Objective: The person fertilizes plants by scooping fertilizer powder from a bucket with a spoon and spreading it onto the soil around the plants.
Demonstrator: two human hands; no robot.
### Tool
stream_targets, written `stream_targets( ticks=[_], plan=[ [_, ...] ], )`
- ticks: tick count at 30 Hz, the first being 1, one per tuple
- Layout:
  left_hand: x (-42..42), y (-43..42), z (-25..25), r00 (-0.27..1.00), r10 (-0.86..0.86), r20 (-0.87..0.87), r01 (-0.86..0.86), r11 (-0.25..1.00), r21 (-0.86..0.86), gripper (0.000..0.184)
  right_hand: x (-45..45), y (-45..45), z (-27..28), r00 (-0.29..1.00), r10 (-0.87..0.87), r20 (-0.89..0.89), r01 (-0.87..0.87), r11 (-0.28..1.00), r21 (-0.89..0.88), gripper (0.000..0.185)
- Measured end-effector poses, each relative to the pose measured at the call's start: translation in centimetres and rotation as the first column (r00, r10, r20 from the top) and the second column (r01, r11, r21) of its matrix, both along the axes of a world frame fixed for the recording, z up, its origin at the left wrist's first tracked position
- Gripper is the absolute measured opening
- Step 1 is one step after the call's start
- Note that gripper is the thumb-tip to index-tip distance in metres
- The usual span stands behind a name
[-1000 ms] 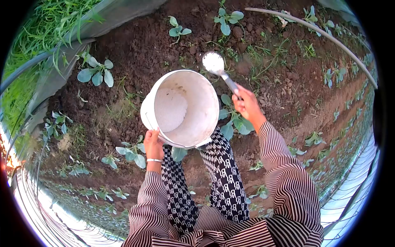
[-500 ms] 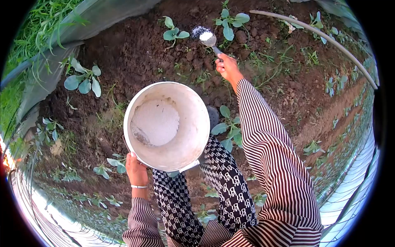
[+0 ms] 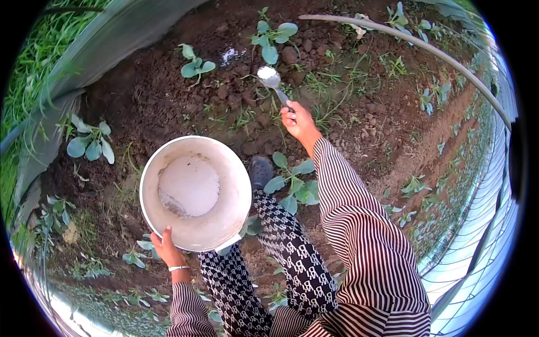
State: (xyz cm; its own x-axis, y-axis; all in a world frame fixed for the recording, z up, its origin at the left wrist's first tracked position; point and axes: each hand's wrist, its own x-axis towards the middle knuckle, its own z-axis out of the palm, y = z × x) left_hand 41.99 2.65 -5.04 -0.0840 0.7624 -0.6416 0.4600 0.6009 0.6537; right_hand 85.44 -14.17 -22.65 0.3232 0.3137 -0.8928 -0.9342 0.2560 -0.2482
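My left hand (image 3: 167, 250) is closed on the near rim of a whitish bucket (image 3: 233, 182), with the thumb over the edge. White powder (image 3: 191, 185) covers part of the bucket's bottom. In my right hand (image 3: 299, 121) is the handle of a spoon (image 3: 273, 82), its bowl heaped with white powder and held out above the soil. Left of the spoon, a small white powder patch (image 3: 229, 56) lies on the soil between two leafy seedlings, one on the left (image 3: 195, 67) and one on the right (image 3: 272, 38).
A curved pole (image 3: 415, 42) arches across the upper right. Plastic sheeting (image 3: 112, 48) borders the bed at upper left, with tall grass (image 3: 39, 73) beyond. My shoe (image 3: 260, 171) stands beside another seedling (image 3: 293, 182). More plants grow in rows on both sides.
The spoon has moved right and nearer to me, away from the powder patch, still loaded. The view has shifted, and the bucket sits lower and further left in it.
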Motion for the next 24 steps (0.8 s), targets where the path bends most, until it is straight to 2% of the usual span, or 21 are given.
stream_targets(
  ticks=[2, 5, 7, 9, 10, 13, 17, 20, 22, 24],
  plan=[
    [-0.1, 0.0, -0.3, 0.999, 0.043, 0.023, -0.044, 0.998, 0.038, 0.030, 2.3, -2.6, -0.2, 0.999, -0.032, 0.016, 0.033, 0.998, -0.055, 0.017],
    [-0.6, -0.5, -0.9, 0.999, 0.051, 0.002, -0.051, 0.997, 0.057, 0.034, 7.5, -3.1, 1.1, 0.981, -0.048, 0.187, 0.083, 0.979, -0.185, 0.015],
    [0.6, -1.0, -0.4, 0.998, 0.057, -0.013, -0.056, 0.996, 0.073, 0.036, 11.8, -2.5, 1.1, 0.968, -0.053, 0.246, 0.103, 0.976, -0.191, 0.012],
    [1.3, -1.5, -0.4, 0.998, 0.059, -0.026, -0.057, 0.994, 0.090, 0.037, 15.6, -2.1, -0.5, 0.963, 0.028, 0.268, 0.063, 0.943, -0.326, 0.009],
    [1.4, -1.5, -0.5, 0.998, 0.058, -0.024, -0.056, 0.994, 0.096, 0.038, 16.5, -2.5, -1.4, 0.967, 0.028, 0.254, 0.054, 0.949, -0.310, 0.007],
    [0.8, -2.0, -0.7, 0.998, 0.042, -0.048, -0.038, 0.995, 0.097, 0.040, 13.3, -4.8, 0.6, 0.960, 0.119, 0.252, 0.014, 0.883, -0.469, 0.005],
    [0.9, -1.7, -0.4, 0.995, 0.015, -0.099, -0.006, 0.996, 0.092, 0.041, 8.3, -6.3, -0.3, 0.983, 0.143, 0.115, -0.065, 0.859, -0.507, 0.005],
    [0.9, -1.5, -0.1, 0.996, 0.022, -0.092, -0.016, 0.997, 0.069, 0.048, 7.5, -4.8, -2.5, 0.982, 0.140, 0.123, -0.054, 0.843, -0.536, 0.010],
    [1.1, -1.6, -0.1, 0.995, 0.080, -0.058, -0.076, 0.995, 0.070, 0.053, 10.1, -4.6, -9.9, 0.990, 0.058, 0.132, 0.036, 0.789, -0.613, 0.009],
    [0.5, -1.8, -0.4, 0.992, 0.127, -0.027, -0.126, 0.991, 0.043, 0.061, 13.1, -0.5, -9.4, 0.976, 0.158, 0.149, -0.034, 0.789, -0.614, 0.012]
  ],
)
